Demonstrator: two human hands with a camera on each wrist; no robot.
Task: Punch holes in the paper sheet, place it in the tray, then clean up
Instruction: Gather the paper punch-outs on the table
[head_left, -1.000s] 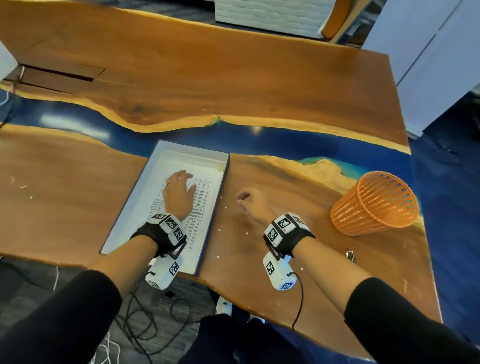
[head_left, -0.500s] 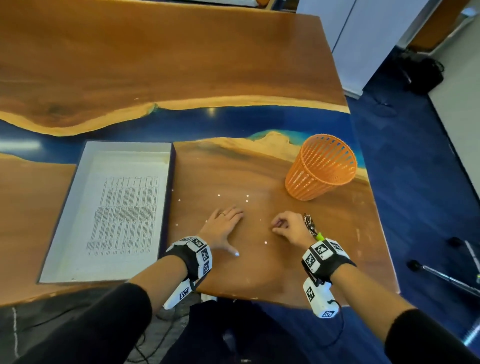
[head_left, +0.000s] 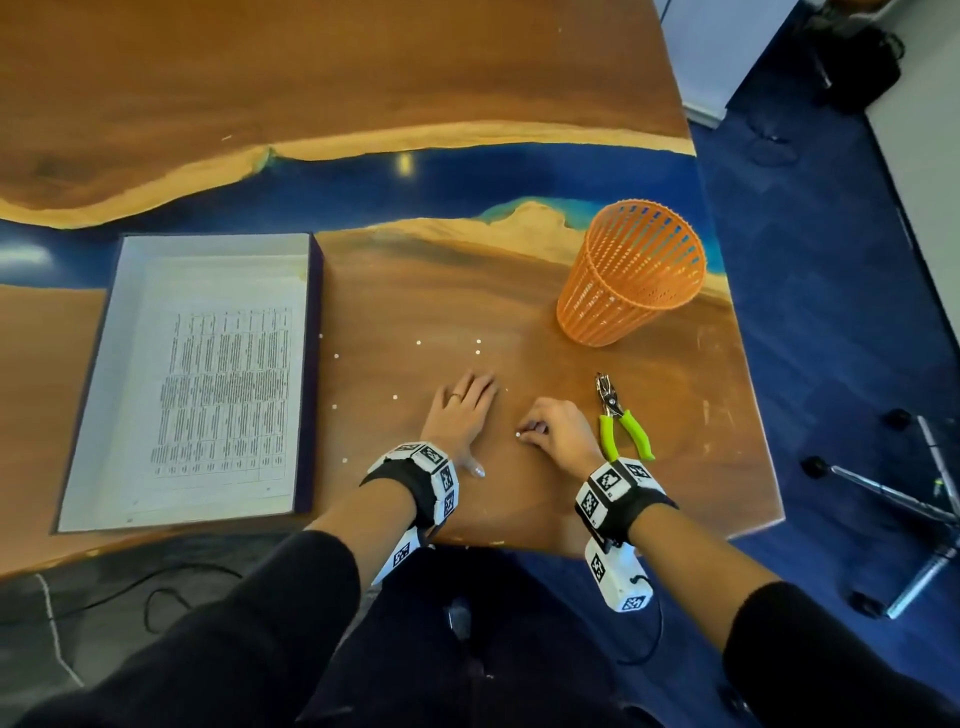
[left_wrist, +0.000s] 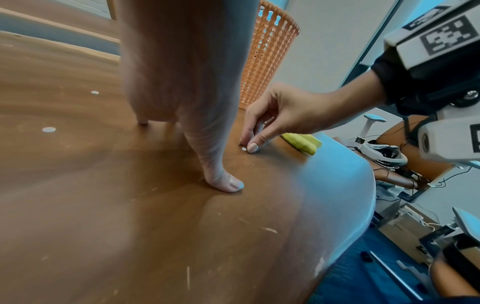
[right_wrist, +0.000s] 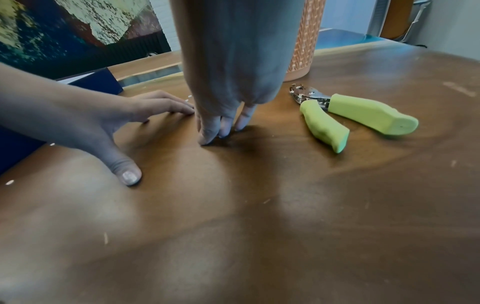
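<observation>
The printed white paper sheet (head_left: 218, 395) lay flat inside the shallow white rectangular tray with dark blue walls (head_left: 309, 364), at about nine o'clock from both hands on the brown wooden worktop (head_left: 415, 519). The left hand (head_left: 460, 415) rested palm down, fingers straight and thumb spread wide. Just beside it at three o'clock, the right hand (head_left: 558, 434) had curled fingers and thumb tip closing on a small white paper dot (left_wrist: 243, 149) that still touched the wood. More white paper dots (head_left: 418, 343) lay scattered toward twelve o'clock. The green-handled metal hole punch (head_left: 621, 421) lay beside the right hand, and the orange plastic slatted wastebasket (head_left: 631, 273) stood at one o'clock.
</observation>
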